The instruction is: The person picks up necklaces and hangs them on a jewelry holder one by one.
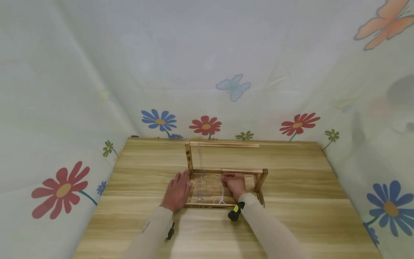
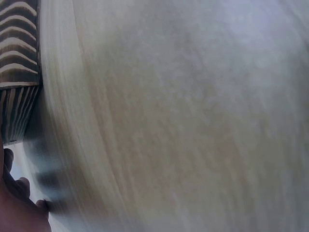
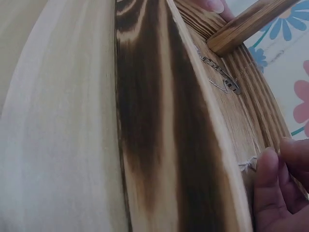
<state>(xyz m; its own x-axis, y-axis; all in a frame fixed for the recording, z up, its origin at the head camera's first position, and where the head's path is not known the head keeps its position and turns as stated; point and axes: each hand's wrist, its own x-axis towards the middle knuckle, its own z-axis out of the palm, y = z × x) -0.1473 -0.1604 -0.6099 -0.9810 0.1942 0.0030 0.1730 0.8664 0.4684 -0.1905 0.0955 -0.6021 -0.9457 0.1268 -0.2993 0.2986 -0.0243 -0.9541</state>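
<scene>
L hand: the left of the two hands [image 1: 176, 190] is palm down at stand's L end, fingers extended, thumb by the L rim; not gripping, exact contact pt unclear.
R hand: the right one [image 1: 235, 183] pinches a white strand [image 1: 222, 194] btwn thumb & finger, over the tray, right by the lower bar's free end.
White strand: runs from R fingertips down into tray, bottom part bunched nr front rim.
Stand: wooden, w/ dark burnt grain, tray [image 1: 208, 205] at base; sits mid-surface [image 1: 307, 223].
Bars: upper bar [image 1: 226, 145] juts R from tall L post; lower bar [image 1: 242, 171] juts L from short R post.
Silver chain: the chain [image 1: 200, 197] hangs off upper bar nr L post, lower end lying in tray, L of white strand.
Sleeves: beige sleeves [image 1: 271, 226], w/ black wrist device [image 1: 235, 215] on R.
Backdrop: pale sheet [image 1: 181, 54] w/ flowers, butterflies.
</scene>
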